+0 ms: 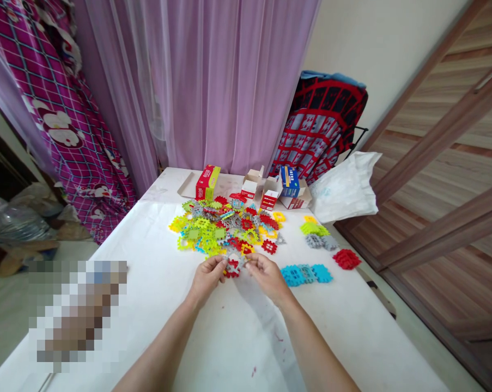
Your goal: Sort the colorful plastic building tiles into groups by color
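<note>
My left hand (208,275) and my right hand (267,274) are close together over the table's middle, fingers pinched. Between them they hold a grey interlocking plastic piece (233,268), its outline partly covered by my fingers. Red shows behind or beneath it; I cannot tell whether that is joined to it. Just beyond my hands spreads a mixed heap of notched building pieces (205,231) in green, grey, red, yellow and blue. To the right of my right hand lies an overlapping row of blue pieces (305,275).
Farther right are a red stack (347,259), grey pieces (319,242), green pieces (314,228) and a yellow piece (310,219). Along the back stand a red box (207,183), small open cartons (271,194) and a blue box (289,182). A white bag (346,188) sits at the back right.
</note>
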The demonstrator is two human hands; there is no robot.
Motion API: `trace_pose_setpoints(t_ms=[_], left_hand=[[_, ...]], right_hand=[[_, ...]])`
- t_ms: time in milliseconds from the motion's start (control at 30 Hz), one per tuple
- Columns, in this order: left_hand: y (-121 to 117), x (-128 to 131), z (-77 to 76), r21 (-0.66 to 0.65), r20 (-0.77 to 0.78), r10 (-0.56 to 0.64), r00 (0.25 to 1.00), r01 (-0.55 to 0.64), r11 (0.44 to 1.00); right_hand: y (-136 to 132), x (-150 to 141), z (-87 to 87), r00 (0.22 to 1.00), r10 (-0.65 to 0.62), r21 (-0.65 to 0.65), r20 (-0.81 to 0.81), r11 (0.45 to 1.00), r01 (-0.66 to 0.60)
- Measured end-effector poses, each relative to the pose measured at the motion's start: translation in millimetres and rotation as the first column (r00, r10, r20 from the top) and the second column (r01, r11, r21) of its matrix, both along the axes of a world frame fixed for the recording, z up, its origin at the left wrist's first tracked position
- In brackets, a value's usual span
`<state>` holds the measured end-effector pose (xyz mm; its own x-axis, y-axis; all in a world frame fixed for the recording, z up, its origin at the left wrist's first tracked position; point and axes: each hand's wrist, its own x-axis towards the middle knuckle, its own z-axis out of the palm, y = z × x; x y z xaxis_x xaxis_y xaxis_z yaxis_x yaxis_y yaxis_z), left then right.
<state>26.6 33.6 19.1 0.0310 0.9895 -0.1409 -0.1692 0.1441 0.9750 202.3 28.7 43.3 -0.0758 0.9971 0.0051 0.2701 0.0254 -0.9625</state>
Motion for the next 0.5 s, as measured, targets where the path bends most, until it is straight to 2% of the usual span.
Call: trace_pose_setpoints(t_ms=[67, 100, 167, 233, 300, 367, 500], left_hand=[[-1.1, 0.0, 0.1, -0.007, 0.003, 0.002, 1.000, -0.002, 1.000], [-1.6, 0.2, 0.0, -0.004, 0.007, -0.002, 1.000, 0.002, 1.000], [-2.9, 0.7, 0.0, 0.014, 0.011, -0.020, 1.000, 0.020, 1.000], [-4.3, 1.0, 0.8, 0.036, -0.003, -0.048, 0.999, 0.048, 0.998], [-5.4, 1.1, 2.2, 0.053, -0.029, -0.067, 0.997, 0.068, 0.996], [-6.0, 1.3, 3.2, 0.060, -0.052, -0.070, 0.996, 0.073, 0.996], [-6.2, 2.1, 2.8, 0.050, -0.075, -0.080, 0.994, 0.084, 0.995]], right_hand=[[-2.0, 6.7, 10.8, 0.980, 0.022, 0.115, 0.196, 0.992, -0.045], [-3.2, 9.1, 17.8, 0.946, 0.039, 0.169, 0.320, 0.981, -0.098], [-5.5, 10.9, 33.0, 0.817, 0.070, 0.239, 0.572, 0.939, -0.248], [-6.9, 8.9, 46.8, 0.647, 0.069, 0.250, 0.760, 0.887, -0.388], [-7.0, 4.1, 56.2, 0.501, 0.062, 0.227, 0.863, 0.839, -0.495], [-5.7, -1.6, 60.3, 0.413, 0.060, 0.204, 0.909, 0.800, -0.565], [-2.1, -8.8, 59.1, 0.360, 0.065, 0.181, 0.931, 0.774, -0.607]])
